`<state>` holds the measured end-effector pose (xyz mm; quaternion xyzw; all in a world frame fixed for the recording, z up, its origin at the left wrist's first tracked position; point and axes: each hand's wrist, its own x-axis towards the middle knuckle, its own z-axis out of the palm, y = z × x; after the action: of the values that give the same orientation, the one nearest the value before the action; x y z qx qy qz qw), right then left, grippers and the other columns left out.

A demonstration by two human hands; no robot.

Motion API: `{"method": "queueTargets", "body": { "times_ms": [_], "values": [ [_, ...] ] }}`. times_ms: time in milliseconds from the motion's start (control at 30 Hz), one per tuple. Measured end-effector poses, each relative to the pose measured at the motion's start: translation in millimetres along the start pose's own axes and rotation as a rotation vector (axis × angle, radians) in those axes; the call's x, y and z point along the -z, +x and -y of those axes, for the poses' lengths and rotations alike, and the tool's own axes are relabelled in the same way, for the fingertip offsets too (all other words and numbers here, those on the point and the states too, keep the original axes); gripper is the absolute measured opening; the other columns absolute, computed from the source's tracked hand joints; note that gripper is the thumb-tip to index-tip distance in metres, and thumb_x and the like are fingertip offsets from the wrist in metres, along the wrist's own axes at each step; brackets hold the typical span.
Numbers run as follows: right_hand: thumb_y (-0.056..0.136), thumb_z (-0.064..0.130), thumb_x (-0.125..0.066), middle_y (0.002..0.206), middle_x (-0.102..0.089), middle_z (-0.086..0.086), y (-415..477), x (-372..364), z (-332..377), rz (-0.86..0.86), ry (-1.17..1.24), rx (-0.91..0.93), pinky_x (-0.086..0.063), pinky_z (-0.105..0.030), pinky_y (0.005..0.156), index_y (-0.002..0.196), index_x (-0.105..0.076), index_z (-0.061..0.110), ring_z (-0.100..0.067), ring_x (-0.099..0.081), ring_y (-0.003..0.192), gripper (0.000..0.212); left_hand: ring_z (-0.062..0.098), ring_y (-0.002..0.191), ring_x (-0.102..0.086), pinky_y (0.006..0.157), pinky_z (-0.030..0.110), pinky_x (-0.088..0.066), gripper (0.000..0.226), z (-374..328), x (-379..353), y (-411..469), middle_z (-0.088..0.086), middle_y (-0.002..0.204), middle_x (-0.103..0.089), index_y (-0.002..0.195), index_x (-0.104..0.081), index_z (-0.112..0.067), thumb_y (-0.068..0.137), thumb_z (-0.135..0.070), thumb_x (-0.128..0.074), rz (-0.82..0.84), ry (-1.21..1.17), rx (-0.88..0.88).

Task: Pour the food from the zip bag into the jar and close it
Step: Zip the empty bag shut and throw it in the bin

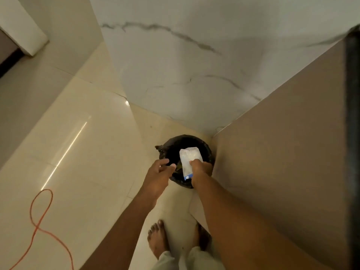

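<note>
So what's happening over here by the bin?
A person stands barefoot over a black-lined bin in the corner. Their right hand holds a clear zip bag with a blue strip above the bin's opening. The left hand hovers open beside it, holding nothing. No jar is in view. An orange cord lies on the floor to the left.

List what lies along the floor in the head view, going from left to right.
Orange cable → left hand → zip bag held in the right hand over the black bin → beige cabinet side.
</note>
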<state>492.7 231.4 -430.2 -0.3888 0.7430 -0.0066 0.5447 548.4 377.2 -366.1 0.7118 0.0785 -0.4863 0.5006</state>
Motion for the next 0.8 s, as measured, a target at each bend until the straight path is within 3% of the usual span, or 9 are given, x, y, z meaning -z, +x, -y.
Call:
{"method": "queueTargets", "body": {
  "times_ms": [133, 300, 400, 467, 533, 600, 700, 800],
  "values": [
    [0.107, 0.022, -0.056, 0.16, -0.039, -0.022, 94.5, -52.8, -20.2, 0.081, 0.017, -0.166, -0.042, -0.049, 0.116, 0.156, -0.035, 0.002, -0.04, -0.043, 0.144, 0.058, 0.013, 0.108, -0.07, 0.082, 0.031, -0.054, 0.021, 58.3, 17.1, 70.7, -0.002, 0.115, -0.074, 0.124, -0.067, -0.031, 0.103, -0.031, -0.069, 0.041, 0.011, 0.013],
    [0.104, 0.029, -0.061, 0.16, -0.043, -0.019, 136.1, -71.4, -41.7, 0.107, 0.163, -0.183, -0.043, -0.047, 0.113, 0.155, -0.038, 0.005, -0.038, -0.044, 0.146, 0.061, 0.013, 0.107, -0.071, 0.081, 0.03, -0.054, 0.017, 93.2, 22.2, 100.0, -0.003, 0.111, -0.077, 0.119, -0.071, -0.033, 0.103, -0.029, -0.069, 0.073, 0.029, 0.019],
    [0.102, 0.026, -0.063, 0.156, -0.048, -0.02, 119.4, -65.2, -44.7, 0.125, 0.102, -0.15, -0.046, -0.05, 0.112, 0.149, -0.047, 0.003, -0.041, -0.049, 0.142, 0.055, 0.013, 0.104, -0.072, 0.082, 0.029, -0.055, 0.014, 86.2, 20.7, 82.2, -0.003, 0.109, -0.077, 0.116, -0.072, -0.032, 0.104, -0.026, -0.068, 0.063, 0.041, -0.01],
    [0.101, 0.019, -0.063, 0.142, -0.061, -0.02, 85.9, -51.5, -40.6, 0.132, 0.011, -0.041, -0.056, -0.049, 0.102, 0.137, -0.058, 0.0, -0.039, -0.062, 0.127, 0.042, 0.013, 0.103, -0.072, 0.082, 0.028, -0.055, 0.015, 65.1, 19.6, 53.0, -0.003, 0.108, -0.077, 0.116, -0.072, -0.031, 0.104, -0.025, -0.067, 0.075, 0.049, -0.028],
    [0.099, 0.013, -0.063, 0.124, -0.071, -0.017, 42.8, -33.0, -31.4, 0.056, -0.116, 0.116, -0.062, -0.038, 0.083, 0.123, -0.069, 0.001, -0.031, -0.071, 0.103, 0.028, 0.012, 0.102, -0.072, 0.08, 0.027, -0.054, 0.015, 35.4, 17.9, 14.8, -0.004, 0.108, -0.077, 0.117, -0.072, -0.031, 0.104, -0.024, -0.067, 0.107, 0.065, -0.053],
    [0.095, 0.009, -0.059, 0.104, -0.076, -0.014, -13.8, -6.8, -10.5, 0.039, -0.266, 0.333, -0.057, -0.031, 0.072, 0.101, -0.075, 0.004, -0.027, -0.07, 0.088, 0.018, 0.01, 0.1, -0.071, 0.079, 0.025, -0.053, 0.016, -0.8, 16.6, -30.7, -0.003, 0.111, -0.077, 0.117, -0.072, -0.032, 0.104, -0.023, -0.066, 0.133, 0.097, -0.108],
    [0.088, 0.009, -0.057, 0.072, -0.066, 0.003, -106.2, 47.1, 20.8, 0.068, -0.475, 0.632, -0.042, -0.027, 0.064, 0.069, -0.066, 0.017, -0.018, -0.062, 0.072, 0.022, -0.002, 0.09, -0.071, 0.074, 0.016, -0.052, 0.016, -48.1, 13.4, -107.9, -0.004, 0.111, -0.077, 0.118, -0.072, -0.03, 0.105, -0.024, -0.064, 0.143, 0.165, -0.21],
    [0.086, 0.011, -0.058, 0.073, -0.068, 0.004, -188.9, 113.0, 43.2, 0.081, -0.618, 0.857, -0.048, -0.033, 0.059, 0.075, -0.067, 0.014, -0.019, -0.064, 0.07, 0.015, -0.008, 0.082, -0.07, 0.074, 0.014, -0.05, 0.017, -83.2, 2.6, -184.5, -0.004, 0.105, -0.077, 0.118, -0.073, -0.027, 0.105, -0.023, -0.063, 0.144, 0.238, -0.321]
  ]
}}
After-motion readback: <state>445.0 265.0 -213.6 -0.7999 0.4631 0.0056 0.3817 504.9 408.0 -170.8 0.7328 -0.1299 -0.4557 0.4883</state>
